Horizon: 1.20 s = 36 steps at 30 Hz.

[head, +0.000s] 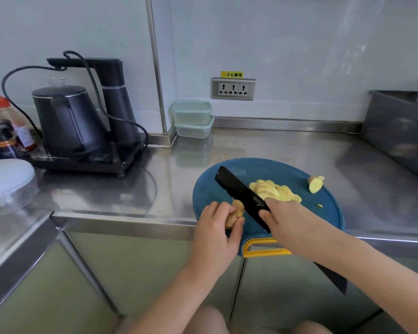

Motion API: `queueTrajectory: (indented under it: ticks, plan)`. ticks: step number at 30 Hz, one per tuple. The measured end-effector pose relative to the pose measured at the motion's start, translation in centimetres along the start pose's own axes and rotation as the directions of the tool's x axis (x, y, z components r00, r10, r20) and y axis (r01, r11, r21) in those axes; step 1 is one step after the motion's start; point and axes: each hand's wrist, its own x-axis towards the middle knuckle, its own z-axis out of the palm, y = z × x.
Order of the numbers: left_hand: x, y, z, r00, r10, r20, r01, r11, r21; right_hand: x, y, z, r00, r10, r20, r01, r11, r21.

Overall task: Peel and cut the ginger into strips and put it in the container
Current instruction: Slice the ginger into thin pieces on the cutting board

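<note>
Gripping ginger: left hand (215, 227) closed around a ginger knob (235, 213) at the blue cutting board (328, 213) edge.
Knife: black knife (241, 194) clasped by right hand (285, 218).
Slices: ginger slices (273, 190) piled beyond the blade.
Far piece: ginger chunk (315, 183) apart, rightward.

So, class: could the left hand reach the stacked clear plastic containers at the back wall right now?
Probably not at once: the left hand is shut on a ginger piece. The bare steel counter towards the stacked clear plastic containers looks unobstructed.
</note>
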Motion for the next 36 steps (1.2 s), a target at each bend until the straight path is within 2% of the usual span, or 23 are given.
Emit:
queueTrajectory:
  ticks: [3,5,6,7,8,9,11,16,18,25,27,30,36]
  plan:
    - [0.0,0.0,0.2,1.0,0.021,-0.013,-0.021,1.0,0.009,1.0,-0.4,0.1,1.0,-0.018,0.004,0.018,0.997,0.072]
    - [-0.1,0.0,0.4,1.0,0.03,-0.006,-0.03,1.0,0.005,1.7,-1.3,0.5,1.0,-0.02,0.007,0.019,0.98,0.2]
    - [-0.2,0.1,0.4,1.0,0.028,0.001,-0.028,1.0,-0.004,2.1,-2.0,0.4,0.996,0.009,0.088,-0.023,0.986,0.167]
    - [-0.3,0.2,0.4,1.0,0.021,0.002,-0.021,1.0,-0.013,2.6,-2.4,0.6,0.992,0.002,0.123,-0.015,0.994,0.109]
    - [-0.4,0.1,0.4,1.0,0.013,-0.002,-0.014,1.0,-0.016,3.4,-2.5,0.8,0.991,0.011,0.137,-0.029,0.991,0.131]
    - [-0.5,0.0,0.4,1.0,0.011,-0.008,-0.012,1.0,-0.012,4.2,-2.3,1.0,0.993,-0.05,0.106,0.035,0.989,0.144]
    - [-0.6,0.0,0.4,1.0,0.014,-0.025,-0.014,1.0,-0.002,5.0,-2.1,0.3,0.995,-0.063,0.074,0.057,0.994,0.09]
    - [-0.4,0.0,0.5,0.999,0.006,-0.034,-0.006,1.0,-0.006,5.5,-1.7,-0.7,0.994,0.001,0.112,-0.013,0.994,0.111]
    - [-0.6,0.0,0.5,1.0,0.006,-0.026,-0.006,1.0,-0.002,5.3,-1.1,-1.7,0.983,0.045,0.176,-0.068,0.99,0.124]
    - [-0.7,0.0,0.6,1.0,-0.006,-0.018,0.007,1.0,0.023,3.9,2.2,-4.6,0.959,0.091,0.267,-0.198,0.893,0.405]
    - [-0.8,0.0,0.5,1.0,-0.008,-0.012,0.009,1.0,0.025,3.4,2.6,-4.8,0.964,0.094,0.248,-0.196,0.882,0.428]
    - [-0.7,0.0,0.3,1.0,-0.004,-0.007,0.004,1.0,0.024,2.8,2.6,-4.3,0.988,0.056,0.141,-0.113,0.891,0.44]
    - [-0.6,0.1,0.4,1.0,0.001,-0.023,-0.001,1.0,0.001,0.8,0.2,-2.8,0.999,-0.033,0.001,0.032,0.979,0.202]
